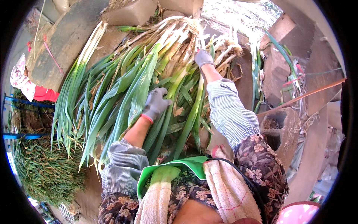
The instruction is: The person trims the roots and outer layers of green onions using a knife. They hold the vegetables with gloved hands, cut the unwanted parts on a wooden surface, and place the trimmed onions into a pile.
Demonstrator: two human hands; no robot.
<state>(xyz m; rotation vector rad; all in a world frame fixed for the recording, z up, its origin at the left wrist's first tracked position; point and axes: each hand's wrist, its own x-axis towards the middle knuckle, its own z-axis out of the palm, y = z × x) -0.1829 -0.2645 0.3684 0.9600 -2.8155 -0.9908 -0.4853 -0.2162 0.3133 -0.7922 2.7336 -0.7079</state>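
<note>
A large heap of big green onions (123, 81) lies before me, with white stems and roots at the far side and leaves towards me. My left hand (156, 103), in a grey coated glove with a red cuff, rests among the green leaves; its fingertips are partly hidden, so its grip cannot be made out. Farther off to the right, my right hand (203, 58), gloved in grey too, is closed around a green onion stalk (199, 96) near its white end. Beside it lie dried roots and withered outer leaves (223, 56).
A separate bunch of green onions (91, 47) lies at the left. Beyond it, another person's red sleeve (46, 93) shows. Stacked greenery (44, 168) stands lower left. At the right are a hollow concrete block (282, 131), a thin wooden stick (302, 96) and loose onions (255, 72).
</note>
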